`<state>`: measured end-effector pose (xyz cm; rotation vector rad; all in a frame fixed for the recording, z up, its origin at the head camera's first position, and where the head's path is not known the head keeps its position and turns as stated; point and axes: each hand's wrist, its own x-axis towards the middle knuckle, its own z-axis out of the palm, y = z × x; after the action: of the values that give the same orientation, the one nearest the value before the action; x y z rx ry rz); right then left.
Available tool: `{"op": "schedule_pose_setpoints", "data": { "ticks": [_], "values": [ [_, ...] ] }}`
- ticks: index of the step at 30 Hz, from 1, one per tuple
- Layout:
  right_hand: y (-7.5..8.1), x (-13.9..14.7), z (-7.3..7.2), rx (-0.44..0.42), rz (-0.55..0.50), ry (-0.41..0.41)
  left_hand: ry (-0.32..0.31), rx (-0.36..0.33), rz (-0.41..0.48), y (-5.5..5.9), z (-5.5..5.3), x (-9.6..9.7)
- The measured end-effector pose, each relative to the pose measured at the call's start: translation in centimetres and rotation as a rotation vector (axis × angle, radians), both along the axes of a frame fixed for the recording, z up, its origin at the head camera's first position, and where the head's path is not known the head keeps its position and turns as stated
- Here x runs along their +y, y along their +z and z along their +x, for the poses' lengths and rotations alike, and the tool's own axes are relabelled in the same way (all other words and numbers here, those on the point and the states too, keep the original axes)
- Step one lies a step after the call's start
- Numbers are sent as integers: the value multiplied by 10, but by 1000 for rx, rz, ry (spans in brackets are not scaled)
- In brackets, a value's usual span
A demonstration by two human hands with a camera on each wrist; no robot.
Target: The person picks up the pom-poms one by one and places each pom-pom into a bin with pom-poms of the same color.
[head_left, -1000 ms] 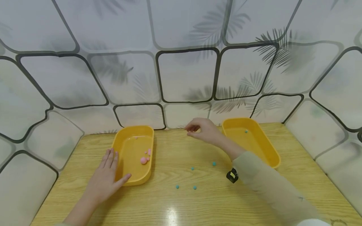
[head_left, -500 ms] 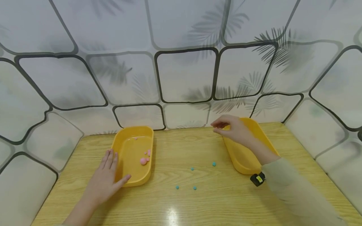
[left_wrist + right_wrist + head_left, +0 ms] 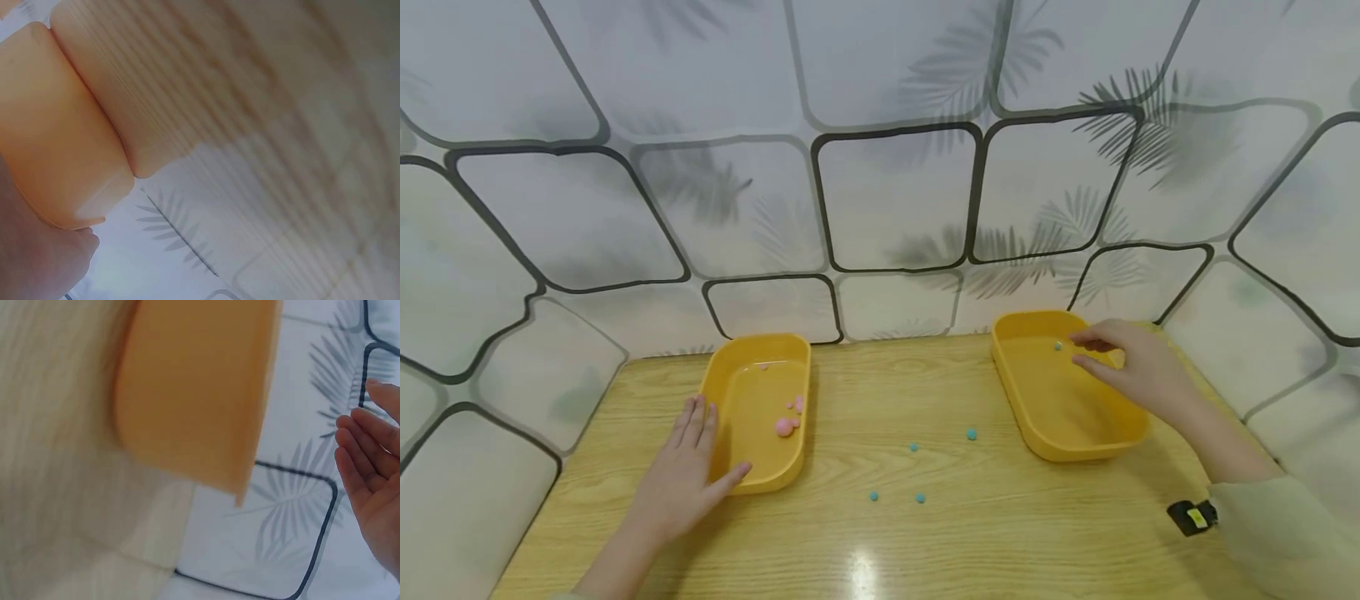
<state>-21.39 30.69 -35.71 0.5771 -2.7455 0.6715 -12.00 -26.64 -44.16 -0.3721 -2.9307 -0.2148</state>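
Note:
My left hand (image 3: 673, 483) rests along the left side of a yellow tray (image 3: 718, 354), fingers straight and thumb over its near rim. Several pink balls (image 3: 784, 427) of different sizes lie in that tray, mostly by its right wall. My right hand (image 3: 1138, 367) hovers over the right side of a second yellow tray (image 3: 1051, 452), thumb and fingertips apart. A small teal ball (image 3: 1058, 345) sits in this tray, left of the fingertips. In the right wrist view the loosely bent fingers (image 3: 359, 440) show nothing between them, beside the tray's orange-looking wall (image 3: 194, 387).
Several teal balls (image 3: 972, 434) lie loose on the wooden table (image 3: 880, 383) between the trays. A patterned backdrop (image 3: 895, 200) rises behind and at both sides. A small black device (image 3: 1192, 517) sits at my right wrist.
My right hand has moved right, from above the table between the trays to over the right tray, and its fingertips have parted. My left hand and the balls on the table stay put.

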Motion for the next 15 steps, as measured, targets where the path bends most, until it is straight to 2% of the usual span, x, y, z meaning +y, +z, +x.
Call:
{"op": "schedule_pose_setpoints", "data": {
  "ticks": [5, 10, 15],
  "values": [
    [-16, 29, 11, 36, 113, -51, 6, -10, 7, 0, 0, 2],
    [-37, 44, 19, 78, 267, -90, 4, -13, 14, -1, 0, 2],
    [-59, 47, 25, 133, 297, -65, 5, -6, 9, -1, -1, 1]
  ]
}}
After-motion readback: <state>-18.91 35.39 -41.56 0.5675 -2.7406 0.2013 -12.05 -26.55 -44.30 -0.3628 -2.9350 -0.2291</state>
